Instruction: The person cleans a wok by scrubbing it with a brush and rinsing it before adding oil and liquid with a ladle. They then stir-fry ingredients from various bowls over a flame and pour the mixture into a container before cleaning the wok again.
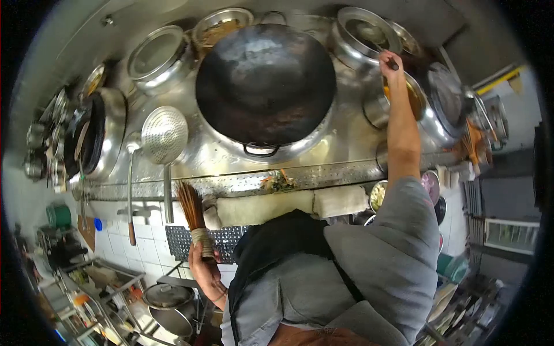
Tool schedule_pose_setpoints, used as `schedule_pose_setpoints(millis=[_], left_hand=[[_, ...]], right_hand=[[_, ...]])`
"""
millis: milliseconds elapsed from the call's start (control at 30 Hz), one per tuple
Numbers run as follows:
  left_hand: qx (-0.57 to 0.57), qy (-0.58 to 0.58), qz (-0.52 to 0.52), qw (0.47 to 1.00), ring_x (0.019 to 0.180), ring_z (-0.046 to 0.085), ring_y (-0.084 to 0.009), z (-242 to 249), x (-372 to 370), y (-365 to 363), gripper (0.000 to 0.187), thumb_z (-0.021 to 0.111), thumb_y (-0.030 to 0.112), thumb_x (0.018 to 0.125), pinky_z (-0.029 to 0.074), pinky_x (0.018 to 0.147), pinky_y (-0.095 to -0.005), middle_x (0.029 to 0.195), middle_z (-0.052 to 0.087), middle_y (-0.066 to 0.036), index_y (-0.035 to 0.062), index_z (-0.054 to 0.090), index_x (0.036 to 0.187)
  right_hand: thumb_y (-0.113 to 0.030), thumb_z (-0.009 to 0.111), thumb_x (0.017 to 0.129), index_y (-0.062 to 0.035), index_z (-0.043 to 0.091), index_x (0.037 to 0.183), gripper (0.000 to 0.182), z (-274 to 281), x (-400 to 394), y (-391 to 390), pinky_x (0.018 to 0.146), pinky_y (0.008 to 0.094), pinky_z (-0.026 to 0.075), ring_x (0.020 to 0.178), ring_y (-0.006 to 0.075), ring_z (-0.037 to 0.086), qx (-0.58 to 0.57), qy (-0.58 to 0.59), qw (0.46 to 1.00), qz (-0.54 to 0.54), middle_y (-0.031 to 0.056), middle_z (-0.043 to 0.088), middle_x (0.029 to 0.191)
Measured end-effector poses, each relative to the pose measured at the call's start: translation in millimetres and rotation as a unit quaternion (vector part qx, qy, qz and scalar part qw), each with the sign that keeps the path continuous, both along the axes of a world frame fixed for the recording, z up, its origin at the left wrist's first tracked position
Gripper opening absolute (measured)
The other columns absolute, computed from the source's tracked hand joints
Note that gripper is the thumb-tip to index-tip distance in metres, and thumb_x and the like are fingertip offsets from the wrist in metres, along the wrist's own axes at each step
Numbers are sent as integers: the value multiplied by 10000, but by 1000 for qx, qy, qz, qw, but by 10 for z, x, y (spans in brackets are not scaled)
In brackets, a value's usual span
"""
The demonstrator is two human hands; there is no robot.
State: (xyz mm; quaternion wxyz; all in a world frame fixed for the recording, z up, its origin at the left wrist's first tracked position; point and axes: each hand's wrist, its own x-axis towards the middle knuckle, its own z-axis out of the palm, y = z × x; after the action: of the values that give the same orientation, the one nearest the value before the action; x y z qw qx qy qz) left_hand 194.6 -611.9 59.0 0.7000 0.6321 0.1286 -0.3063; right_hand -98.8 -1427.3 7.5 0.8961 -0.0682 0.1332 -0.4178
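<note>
My left hand [203, 268] is closed round the bound handle of a bamboo brush [191, 213], whose bristles point up and away from me. With my arm stretched to the back right, my right hand [390, 60] grips a dark-ended handle [393, 64]. The far end of that handle reaches toward a metal pot [360, 34] and is hard to make out. Below this hand stands a pot of orange-brown liquid [414, 98]. A large black wok [265, 86] sits in the middle of the steel stove, with no food visible inside.
A perforated skimmer [165, 135] and a long-handled ladle [131, 179] lie left of the wok. Folded cloths [265, 207] line the front edge, near food scraps [281, 181]. Lidded pots [157, 57] stand at the back left. A bowl of chopped food [378, 196] is by my right arm.
</note>
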Motion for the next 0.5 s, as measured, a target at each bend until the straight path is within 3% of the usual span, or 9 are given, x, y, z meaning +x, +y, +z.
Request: schedule_pose_setpoints(millis=[167,333,433,500], left_hand=[[23,10,-36,999,564,573,-149,-53,76,-34,308,602,287,934,429,460,-252,849,625,-83,23,562,1087],[0,26,-51,998,583,576,-147,-17,129,-139,335,596,295,942,423,458,-257,904,646,-117,-1,566,1096],[-18,28,-68,997,584,576,-147,1,120,-159,352,603,299,935,421,455,-251,945,652,-126,-4,572,1112],[-17,33,-70,997,578,578,-148,1,116,-162,358,608,303,931,418,453,-250,950,651,-125,-5,573,1110]], right_hand=[[-32,375,992,-40,338,828,168,414,-89,688,467,271,376,529,144,448,66,-73,995,6,57,420,681],[-50,422,978,-52,370,800,186,600,-306,1168,456,252,366,527,126,447,23,13,997,73,16,417,654],[-55,463,960,-69,418,784,183,667,-389,1433,447,248,367,507,127,449,-161,235,957,58,12,447,644],[-99,526,944,-84,475,765,187,721,-411,1523,441,258,383,498,119,485,-268,441,856,10,12,490,622]])
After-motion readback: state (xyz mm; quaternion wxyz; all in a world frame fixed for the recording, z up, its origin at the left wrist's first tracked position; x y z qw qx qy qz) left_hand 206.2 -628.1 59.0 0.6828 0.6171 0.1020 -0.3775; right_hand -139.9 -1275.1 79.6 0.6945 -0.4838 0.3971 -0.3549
